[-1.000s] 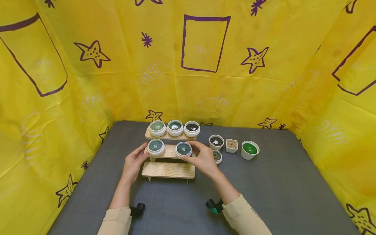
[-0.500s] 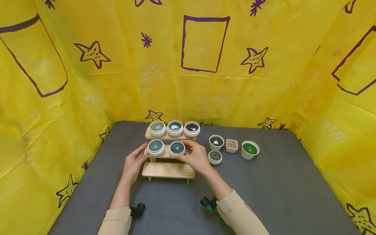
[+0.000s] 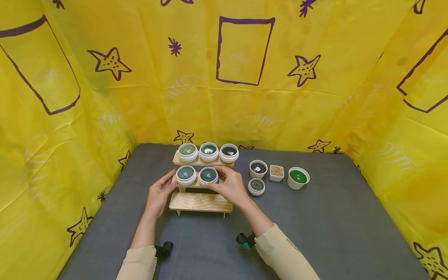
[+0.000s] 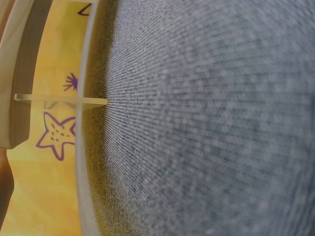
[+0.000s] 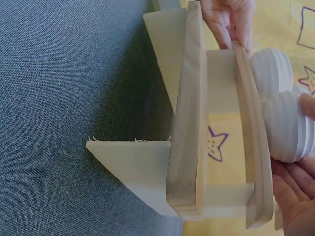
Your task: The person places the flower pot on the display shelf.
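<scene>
A three-step wooden stand (image 3: 201, 202) holds small round white jars with dark green and grey contents. My left hand (image 3: 157, 196) grips the left end of its middle step (image 5: 253, 123), beside a jar with teal contents (image 3: 186, 175). My right hand (image 3: 231, 188) holds another teal-filled white jar (image 3: 208, 175) on the same step, thumb in front and fingers behind. The two jars stand side by side, close together. In the right wrist view my left hand (image 5: 229, 19) has fingers and thumb at the step's far end. The left wrist view mostly shows table cloth.
Three jars (image 3: 209, 152) line the top step. Right of the stand are a white cup with dark contents (image 3: 258, 169), a square dish of beige bits (image 3: 276, 173), a low round jar (image 3: 256, 187) and a green-filled cup (image 3: 298, 178). Yellow curtains (image 3: 196, 105) enclose the grey table (image 3: 332, 225).
My right hand has slid its jar leftward along the middle step, up to the neighbouring jar. The low round jar on the table has come into full view. My left hand has stayed still.
</scene>
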The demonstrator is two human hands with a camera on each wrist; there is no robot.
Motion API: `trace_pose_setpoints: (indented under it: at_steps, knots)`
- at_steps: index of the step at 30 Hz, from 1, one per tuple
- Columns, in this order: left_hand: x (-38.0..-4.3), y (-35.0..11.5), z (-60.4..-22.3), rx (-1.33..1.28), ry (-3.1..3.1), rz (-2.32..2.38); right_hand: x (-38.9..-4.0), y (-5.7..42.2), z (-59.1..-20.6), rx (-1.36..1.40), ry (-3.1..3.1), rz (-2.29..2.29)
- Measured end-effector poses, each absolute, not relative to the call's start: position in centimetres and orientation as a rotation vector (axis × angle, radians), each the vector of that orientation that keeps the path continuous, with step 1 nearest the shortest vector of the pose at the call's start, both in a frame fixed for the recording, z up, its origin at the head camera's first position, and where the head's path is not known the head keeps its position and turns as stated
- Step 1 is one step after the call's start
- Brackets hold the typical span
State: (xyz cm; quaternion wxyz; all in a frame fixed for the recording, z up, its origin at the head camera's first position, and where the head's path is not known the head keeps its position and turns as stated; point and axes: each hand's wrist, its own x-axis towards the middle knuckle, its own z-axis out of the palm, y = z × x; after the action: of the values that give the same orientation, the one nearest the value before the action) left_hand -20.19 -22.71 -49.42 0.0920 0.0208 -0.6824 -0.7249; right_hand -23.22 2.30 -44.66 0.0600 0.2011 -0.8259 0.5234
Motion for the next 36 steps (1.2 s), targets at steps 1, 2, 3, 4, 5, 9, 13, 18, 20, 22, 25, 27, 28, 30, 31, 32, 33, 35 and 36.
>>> trace_pose_setpoints:
  at_steps: [1,2,3,4,5,9,13,18,20,22,25,27,28,30,31,32,33,35,36]
  knots:
    - [-20.19,-22.69,-49.41,0.059,-2.025,-2.152,-23.22,2.25,-44.64,0.606,-2.505,1.585]
    - [-20.19,-22.68,-49.41,0.06,-2.024,-2.152,-23.22,2.21,-44.61,0.601,-2.511,1.584]
    - [-20.2,-22.69,-49.42,0.069,-2.03,-2.15,-23.22,2.17,-44.59,0.599,-2.515,1.581]
    - [-20.2,-22.68,-49.41,0.075,-2.035,-2.148,-23.22,2.13,-44.59,0.601,-2.517,1.579]
    - [-20.19,-22.65,-49.38,0.082,-2.029,-2.153,-23.24,2.1,-44.57,0.6,-2.52,1.581]
    - [-20.16,-22.63,-49.25,0.088,-2.042,-2.164,-23.31,1.99,-44.58,0.615,-2.521,1.554]
    - [-20.15,-22.59,-49.12,0.078,-2.043,-2.176,-23.39,1.9,-44.6,0.607,-2.519,1.561]
    - [-20.24,-22.64,-49.24,0.086,-2.035,-2.169,-23.44,1.87,-44.66,0.598,-2.503,1.594]
    - [-20.29,-22.67,-49.32,0.083,-2.031,-2.165,-23.45,1.88,-44.64,0.592,-2.502,1.601]
    - [-20.31,-22.69,-49.37,0.077,-2.024,-2.165,-23.46,1.89,-44.62,0.586,-2.506,1.599]
    - [-20.31,-22.73,-49.47,0.069,-2.016,-2.164,-23.42,1.9,-44.57,0.583,-2.513,1.58]
    - [-20.29,-22.75,-49.53,0.065,-2.007,-2.17,-23.39,1.91,-44.56,0.579,-2.514,1.578]
    - [-20.28,-22.78,-49.55,0.061,-2.009,-2.171,-23.37,1.9,-44.56,0.577,-2.516,1.576]
    - [-20.26,-22.81,-49.58,0.056,-2.01,-2.175,-23.37,1.89,-44.57,0.569,-2.518,1.577]
    - [-20.24,-22.81,-49.57,0.06,-2.007,-2.177,-23.37,1.89,-44.57,0.568,-2.518,1.576]
    - [-20.23,-22.82,-49.57,0.057,-2.01,-2.178,-23.36,1.89,-44.56,0.57,-2.517,1.57]
    - [-20.23,-22.83,-49.58,0.056,-2.012,-2.178,-23.36,1.88,-44.55,0.568,-2.517,1.568]
    - [-20.2,-22.85,-49.58,0.055,-2.014,-2.177,-23.38,1.88,-44.55,0.571,-2.513,1.568]
    - [-20.2,-22.85,-49.58,0.054,-2.014,-2.178,-23.38,1.87,-44.53,0.571,-2.511,1.572]
